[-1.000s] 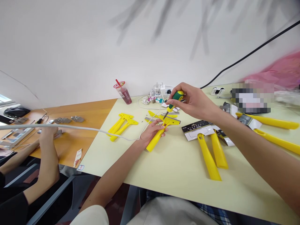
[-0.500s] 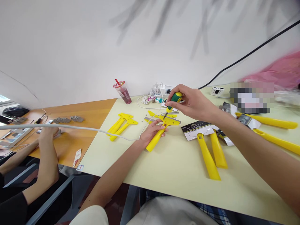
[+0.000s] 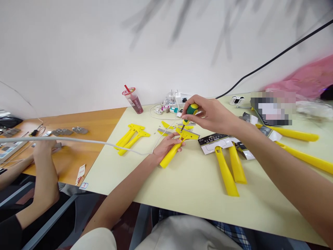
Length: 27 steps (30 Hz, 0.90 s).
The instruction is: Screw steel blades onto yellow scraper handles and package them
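My left hand is closed around the neck of a yellow scraper, whose wide head carries a metal blade and points away from me. In my right hand is a screwdriver with a green and yellow handle, tilted down. Its tip meets the scraper's head near the middle; the exact contact is too small to make out. Behind the head lie loose yellow scraper parts and a metal blade. Two more yellow scrapers rest to the left of my left hand.
Yellow handles with a black-and-white packaging card lie right of centre, more handles beyond. A drink cup and a power strip stand by the wall. A white cable crosses the left. A co-worker's arm is far left.
The whole view has shifted slightly, so things appear a little further left. Both hands keep their hold, and the screwdriver stays on the scraper's head.
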Available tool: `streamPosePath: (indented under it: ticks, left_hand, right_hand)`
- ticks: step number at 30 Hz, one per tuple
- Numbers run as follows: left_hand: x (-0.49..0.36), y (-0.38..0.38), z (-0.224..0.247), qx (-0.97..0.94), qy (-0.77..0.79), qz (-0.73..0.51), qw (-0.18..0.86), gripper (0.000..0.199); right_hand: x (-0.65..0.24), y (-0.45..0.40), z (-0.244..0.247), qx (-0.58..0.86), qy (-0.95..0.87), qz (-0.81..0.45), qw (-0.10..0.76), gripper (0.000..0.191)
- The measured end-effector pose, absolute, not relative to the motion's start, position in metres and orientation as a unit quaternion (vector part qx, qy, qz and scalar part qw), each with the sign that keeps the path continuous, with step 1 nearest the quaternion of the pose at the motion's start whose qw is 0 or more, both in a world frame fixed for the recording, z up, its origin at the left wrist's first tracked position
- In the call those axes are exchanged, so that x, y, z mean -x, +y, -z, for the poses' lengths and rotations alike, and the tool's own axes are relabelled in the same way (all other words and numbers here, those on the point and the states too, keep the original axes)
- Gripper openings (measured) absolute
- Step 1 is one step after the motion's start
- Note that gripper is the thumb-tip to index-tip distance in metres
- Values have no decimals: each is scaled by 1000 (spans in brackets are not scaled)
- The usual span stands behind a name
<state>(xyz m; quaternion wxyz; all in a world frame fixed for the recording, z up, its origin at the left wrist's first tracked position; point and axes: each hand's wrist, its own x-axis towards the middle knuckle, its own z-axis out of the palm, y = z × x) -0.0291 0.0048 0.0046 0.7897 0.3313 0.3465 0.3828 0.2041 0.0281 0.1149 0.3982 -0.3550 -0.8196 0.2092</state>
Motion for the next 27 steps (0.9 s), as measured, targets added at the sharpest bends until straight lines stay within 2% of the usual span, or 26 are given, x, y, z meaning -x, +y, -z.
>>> streamPosePath:
  ticks: [19, 27]
  left_hand:
    - [29, 3, -7, -331, 347, -385, 789, 54]
    - [27, 2, -7, -353, 359, -372, 780, 55]
  right_hand:
    - [-204, 27, -112, 358, -819, -215, 394, 22]
    - [-203, 24, -115, 361, -816, -233, 386, 33]
